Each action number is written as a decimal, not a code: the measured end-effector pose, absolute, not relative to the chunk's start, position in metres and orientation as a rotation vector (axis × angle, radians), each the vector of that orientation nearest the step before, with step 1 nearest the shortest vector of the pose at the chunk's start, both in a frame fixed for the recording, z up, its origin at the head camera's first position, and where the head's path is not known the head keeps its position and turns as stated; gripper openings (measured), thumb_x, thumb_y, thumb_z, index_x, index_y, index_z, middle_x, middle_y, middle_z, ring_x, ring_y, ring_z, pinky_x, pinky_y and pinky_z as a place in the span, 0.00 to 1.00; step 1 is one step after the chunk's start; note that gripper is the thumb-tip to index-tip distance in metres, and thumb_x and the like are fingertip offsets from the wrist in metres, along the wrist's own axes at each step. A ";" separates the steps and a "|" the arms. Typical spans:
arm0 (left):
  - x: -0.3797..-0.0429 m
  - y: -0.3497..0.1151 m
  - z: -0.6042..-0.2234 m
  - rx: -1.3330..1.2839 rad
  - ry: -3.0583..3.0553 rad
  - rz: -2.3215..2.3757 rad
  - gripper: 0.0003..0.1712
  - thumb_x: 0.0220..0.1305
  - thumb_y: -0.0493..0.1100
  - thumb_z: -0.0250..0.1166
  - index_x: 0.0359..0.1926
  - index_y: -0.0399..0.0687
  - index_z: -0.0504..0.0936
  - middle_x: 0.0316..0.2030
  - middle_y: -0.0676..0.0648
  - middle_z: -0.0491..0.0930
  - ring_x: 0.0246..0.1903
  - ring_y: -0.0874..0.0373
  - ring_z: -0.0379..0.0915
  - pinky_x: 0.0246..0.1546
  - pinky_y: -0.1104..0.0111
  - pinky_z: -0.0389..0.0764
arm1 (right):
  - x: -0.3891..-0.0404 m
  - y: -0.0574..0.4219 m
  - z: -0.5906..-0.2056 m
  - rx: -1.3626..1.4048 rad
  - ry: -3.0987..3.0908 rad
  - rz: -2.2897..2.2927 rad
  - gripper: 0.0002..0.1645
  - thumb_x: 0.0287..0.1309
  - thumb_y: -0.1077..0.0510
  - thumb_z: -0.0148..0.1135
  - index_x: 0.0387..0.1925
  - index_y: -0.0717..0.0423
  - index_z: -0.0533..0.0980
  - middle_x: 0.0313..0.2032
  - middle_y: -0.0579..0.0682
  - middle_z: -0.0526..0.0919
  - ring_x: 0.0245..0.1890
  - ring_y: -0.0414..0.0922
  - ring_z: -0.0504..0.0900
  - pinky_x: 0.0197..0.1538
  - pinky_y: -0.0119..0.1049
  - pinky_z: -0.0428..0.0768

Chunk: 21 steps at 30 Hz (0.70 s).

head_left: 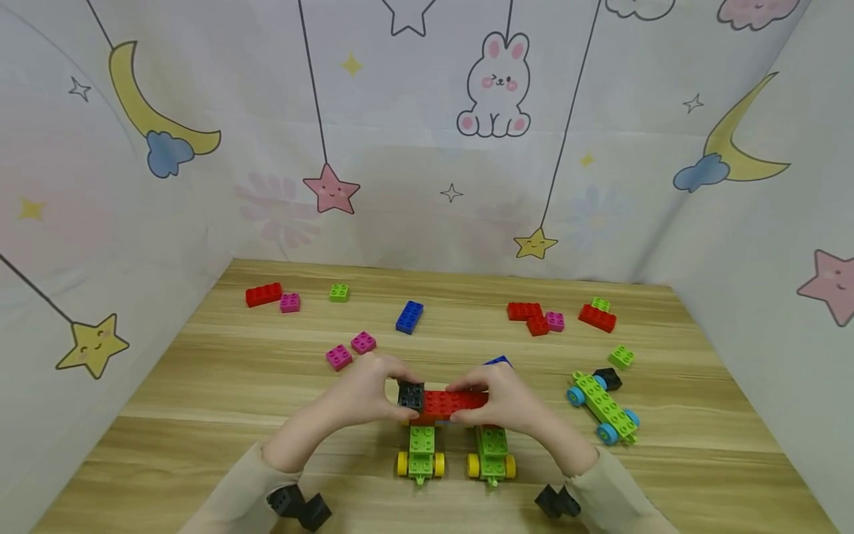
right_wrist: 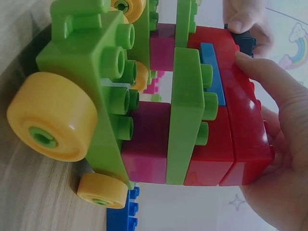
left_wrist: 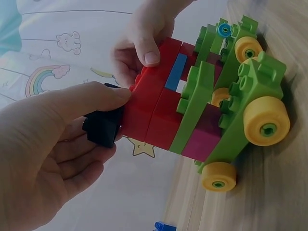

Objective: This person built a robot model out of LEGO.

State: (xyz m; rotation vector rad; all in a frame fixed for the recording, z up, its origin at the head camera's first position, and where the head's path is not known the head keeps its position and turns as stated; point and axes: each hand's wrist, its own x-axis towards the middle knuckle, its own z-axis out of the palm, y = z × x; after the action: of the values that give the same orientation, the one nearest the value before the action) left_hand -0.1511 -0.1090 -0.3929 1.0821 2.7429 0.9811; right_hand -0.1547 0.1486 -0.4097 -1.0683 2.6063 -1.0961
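Two small vehicles with green bases and yellow wheels, a left one (head_left: 422, 443) and a right one (head_left: 492, 445), stand side by side. Stacked magenta, green and red bricks rise from them. A long red brick (head_left: 456, 404) bridges their tops, with a thin blue piece (right_wrist: 212, 73) below it. At its left end is a black brick (left_wrist: 102, 126), pinched by my left hand (head_left: 363, 391) between thumb and fingers; the thumb tip also reaches the red brick. My right hand (head_left: 505, 399) grips the right part of the red brick, thumb on the near side and fingers on the far side.
To the right lies a green vehicle base (head_left: 603, 408) with blue wheels, beside another black brick (head_left: 608, 378). Magenta bricks (head_left: 339, 357), a blue brick (head_left: 409, 317) and red bricks (head_left: 524, 311) are scattered farther back. A printed cloth (head_left: 414, 208) walls the table's far edge.
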 end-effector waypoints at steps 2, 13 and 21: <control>-0.151 -0.109 -0.392 1.071 2.743 0.973 0.20 0.48 0.45 0.78 0.43 0.44 0.88 0.39 0.50 0.87 0.42 0.56 0.81 0.45 0.60 0.82 | -0.155 0.149 -0.410 -1.068 2.605 -1.101 0.19 0.51 0.53 0.74 0.44 0.57 0.85 0.41 0.51 0.88 0.39 0.41 0.85 0.42 0.29 0.82; -0.154 -0.108 -0.391 1.005 2.708 0.949 0.20 0.47 0.45 0.79 0.43 0.44 0.88 0.38 0.50 0.87 0.39 0.59 0.81 0.40 0.68 0.81 | -0.154 0.149 -0.410 -1.050 2.595 -1.115 0.19 0.51 0.53 0.74 0.44 0.57 0.85 0.41 0.51 0.88 0.38 0.40 0.85 0.41 0.28 0.82; -0.155 -0.105 -0.390 0.959 2.680 0.956 0.20 0.46 0.44 0.79 0.42 0.44 0.88 0.38 0.50 0.87 0.39 0.59 0.81 0.42 0.66 0.82 | -0.154 0.149 -0.410 -1.047 2.603 -1.120 0.18 0.52 0.53 0.74 0.44 0.57 0.85 0.41 0.51 0.88 0.38 0.40 0.85 0.41 0.29 0.82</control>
State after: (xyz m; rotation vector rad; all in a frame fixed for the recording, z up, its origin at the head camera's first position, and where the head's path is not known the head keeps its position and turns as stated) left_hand -0.1550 -0.1055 -0.3897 0.9590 2.6804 0.9559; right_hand -0.1539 0.1486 -0.4104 -1.0473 2.6027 -1.1196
